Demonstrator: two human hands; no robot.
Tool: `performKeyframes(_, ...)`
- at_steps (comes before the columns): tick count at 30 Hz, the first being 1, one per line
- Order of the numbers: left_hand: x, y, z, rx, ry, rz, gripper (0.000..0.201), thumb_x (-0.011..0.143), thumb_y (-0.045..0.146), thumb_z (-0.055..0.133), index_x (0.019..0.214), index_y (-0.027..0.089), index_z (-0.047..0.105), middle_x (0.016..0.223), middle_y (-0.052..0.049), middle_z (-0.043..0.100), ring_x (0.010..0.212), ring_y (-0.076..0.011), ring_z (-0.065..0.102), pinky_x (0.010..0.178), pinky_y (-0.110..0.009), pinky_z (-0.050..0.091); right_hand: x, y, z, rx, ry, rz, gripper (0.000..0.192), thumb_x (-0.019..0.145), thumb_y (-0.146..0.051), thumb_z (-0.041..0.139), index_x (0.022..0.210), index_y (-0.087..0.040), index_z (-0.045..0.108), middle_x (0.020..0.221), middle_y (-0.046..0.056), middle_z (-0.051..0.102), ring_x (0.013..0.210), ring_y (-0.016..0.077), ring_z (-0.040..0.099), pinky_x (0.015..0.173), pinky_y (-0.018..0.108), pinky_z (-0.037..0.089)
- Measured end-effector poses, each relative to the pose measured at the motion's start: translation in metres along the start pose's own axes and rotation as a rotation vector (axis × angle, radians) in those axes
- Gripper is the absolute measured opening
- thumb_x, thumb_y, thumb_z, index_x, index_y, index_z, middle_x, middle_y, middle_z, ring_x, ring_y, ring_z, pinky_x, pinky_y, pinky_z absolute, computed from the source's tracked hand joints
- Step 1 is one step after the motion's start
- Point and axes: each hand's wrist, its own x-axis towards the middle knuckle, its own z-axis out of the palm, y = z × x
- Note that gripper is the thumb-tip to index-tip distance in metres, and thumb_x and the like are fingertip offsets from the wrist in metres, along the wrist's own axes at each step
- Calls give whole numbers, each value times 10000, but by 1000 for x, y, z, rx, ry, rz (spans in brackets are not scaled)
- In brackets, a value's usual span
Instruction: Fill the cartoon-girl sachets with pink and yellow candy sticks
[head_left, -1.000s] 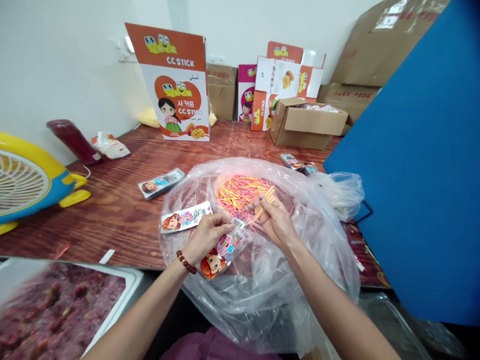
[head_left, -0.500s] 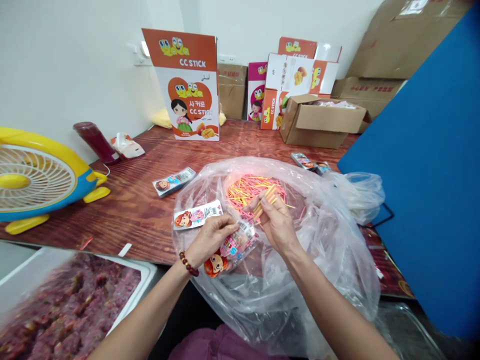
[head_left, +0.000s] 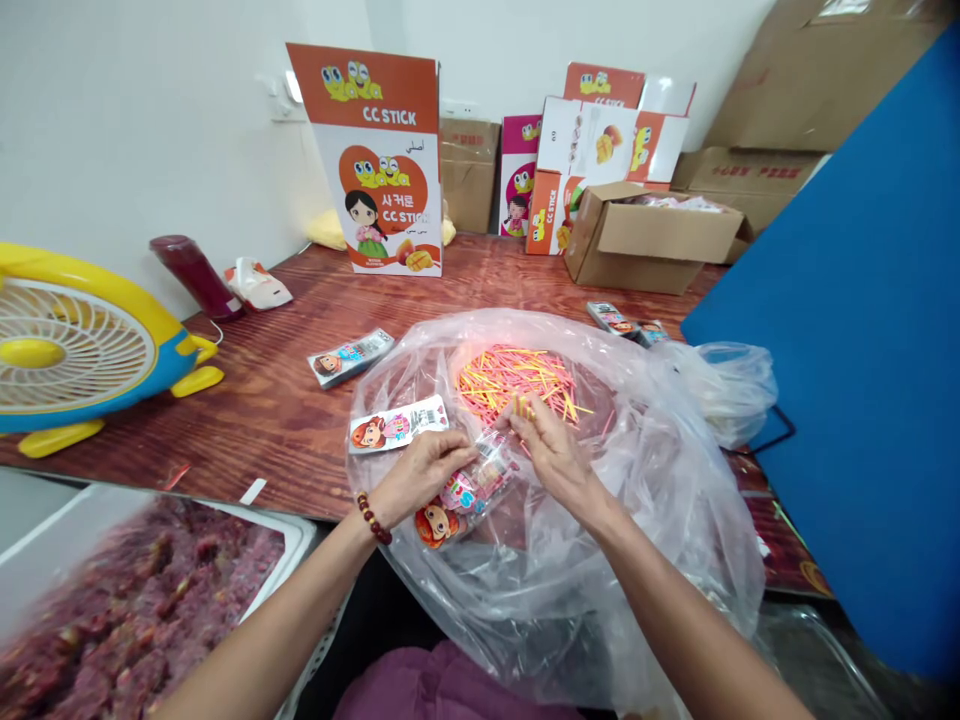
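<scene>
Sachet (head_left: 465, 492), printed with a cartoon girl, sat at centre frame over the near edge of the clear plastic bag (head_left: 660, 520), pinched at its upper end by the left hand (head_left: 420, 470), fingers curled closed on it. Right hand (head_left: 551, 450) just beside, fingers drawn together on a few yellow sticks (head_left: 523, 408), their ends meeting the sachet's mouth. Bag lay open on the wooden table (head_left: 277, 400); inside it, above the hands, a loose heap of pink and yellow sticks (head_left: 517, 375).

Second sachet (head_left: 397, 424) lay flat on the bag's left rim; a third (head_left: 351, 356) on the bare table further left, apart from the bag. Lower left: white tray (head_left: 296, 540) filled with a dark red mass, blurred. Left edge: yellow and blue fan (head_left: 75, 345), with a dark red bottle (head_left: 196, 276) behind it. Upper centre: upright orange CC STICK carton (head_left: 382, 150). Upper right: open brown cardboard box (head_left: 652, 240), contents unclear, printed cartons behind it. Blue board (head_left: 862, 350) filled the right side, cutting off the table there.
</scene>
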Motion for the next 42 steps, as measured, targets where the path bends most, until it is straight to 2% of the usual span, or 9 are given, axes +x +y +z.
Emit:
performKeyframes(4, 2, 0, 1, -3, 9, -8, 286, 850, 376, 544, 662, 160, 535, 624, 31, 460, 604, -108, 407, 553, -217, 326, -2, 1, 3, -243, -14, -125, 146, 977, -249, 378, 847, -227, 441, 825, 27, 558, 741, 173, 529, 690, 293, 397)
performKeyframes(8, 2, 4, 0, 29, -1, -3, 342, 867, 366, 506, 588, 171, 470, 570, 44, 401, 552, -96, 347, 517, -217, 286, -3, 2, 6, -312, -98, -171, 148, 966, -246, 406, 824, -233, 444, 736, -1, 516, 636, 163, 461, 610, 286, 336)
performKeyframes(11, 0, 9, -3, 21, -1, 42, 375, 892, 361, 483, 569, 174, 446, 559, 45, 389, 537, -92, 333, 521, -222, 283, -2, -3, 4, -168, -22, -98, 173, 982, -281, 404, 840, -232, 490, 735, -4, 556, 645, 157, 499, 627, 281, 363)
performKeyframes(14, -1, 13, -5, 23, -3, 106, 297, 891, 333, 520, 648, 165, 548, 615, 24, 493, 584, -106, 422, 569, -225, 336, 0, -11, 1, 78, 100, -28, 189, 993, -339, 408, 904, -229, 534, 849, 12, 637, 764, 157, 584, 735, 286, 427)
performKeyframes(20, -4, 15, -5, 32, -3, 140, 360, 930, 340, 486, 612, 172, 495, 586, 35, 440, 559, -102, 387, 548, -226, 314, -1, -18, 1, 140, 69, -30, 195, 978, -359, 459, 910, -221, 578, 926, 21, 681, 823, 161, 608, 810, 309, 438)
performKeyframes(25, -7, 17, -4, 51, -40, 192, 383, 958, 336, 444, 612, 174, 463, 619, 33, 439, 577, -103, 386, 569, -226, 319, -2, -26, 4, 480, 261, -26, 123, 958, -330, 496, 932, -235, 569, 859, 5, 675, 853, 167, 639, 875, 339, 459)
performKeyframes(30, -7, 19, 1, 46, -28, 205, 362, 961, 333, 430, 651, 171, 521, 638, 15, 500, 605, -114, 451, 595, -225, 353, 2, -44, 9, 826, 308, -21, 81, 902, -324, 550, 903, -246, 532, 752, -14, 642, 794, 182, 668, 809, 367, 518)
performKeyframes(35, -6, 21, 5, -20, -10, 157, 367, 948, 376, 453, 666, 166, 559, 646, -8, 563, 613, -124, 493, 588, -222, 377, 2, -47, 19, 843, 345, -17, 102, 880, -340, 570, 873, -244, 538, 742, 4, 643, 850, 207, 680, 790, 370, 537)
performKeyframes(42, -6, 19, 7, -96, 29, 105, 346, 923, 381, 495, 663, 163, 562, 633, 5, 565, 597, -116, 488, 583, -219, 386, -7, -26, 28, 770, 325, 58, 137, 904, -390, 555, 912, -259, 591, 838, 23, 696, 928, 222, 680, 861, 389, 524)
